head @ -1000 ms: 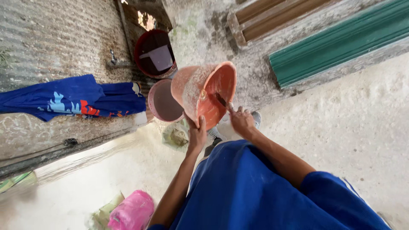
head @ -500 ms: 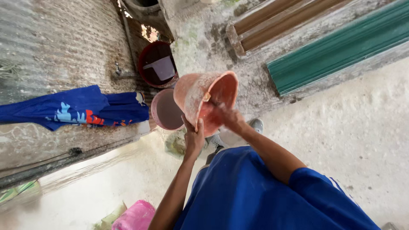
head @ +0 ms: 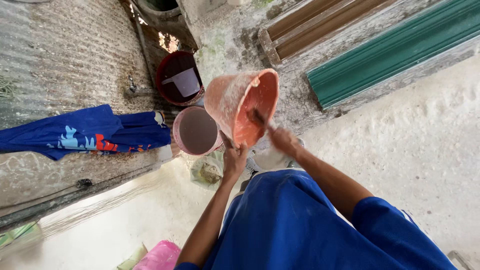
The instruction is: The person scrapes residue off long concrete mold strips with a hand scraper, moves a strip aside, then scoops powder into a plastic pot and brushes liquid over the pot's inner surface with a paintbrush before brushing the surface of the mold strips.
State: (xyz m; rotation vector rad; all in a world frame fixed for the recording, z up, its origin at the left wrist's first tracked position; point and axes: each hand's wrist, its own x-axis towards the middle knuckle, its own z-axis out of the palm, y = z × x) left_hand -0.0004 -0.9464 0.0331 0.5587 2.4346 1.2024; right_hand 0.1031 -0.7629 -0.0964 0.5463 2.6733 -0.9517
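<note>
Gripping the orange bucket (head: 240, 107) by its lower rim, my left hand (head: 234, 159) tilts it above the pink bucket (head: 196, 131); my right hand (head: 281, 139) closes on a brush (head: 257, 118) inside. Bare concrete floor (head: 415, 150) lies open right of the bucket. Bristles are blurred.

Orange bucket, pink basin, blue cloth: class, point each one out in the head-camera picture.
orange bucket (head: 227, 97), head view, on its dusty outer wall.
pink basin (head: 176, 131), head view, on its left rim.
blue cloth (head: 100, 127), head view, on the middle of the fabric.
</note>
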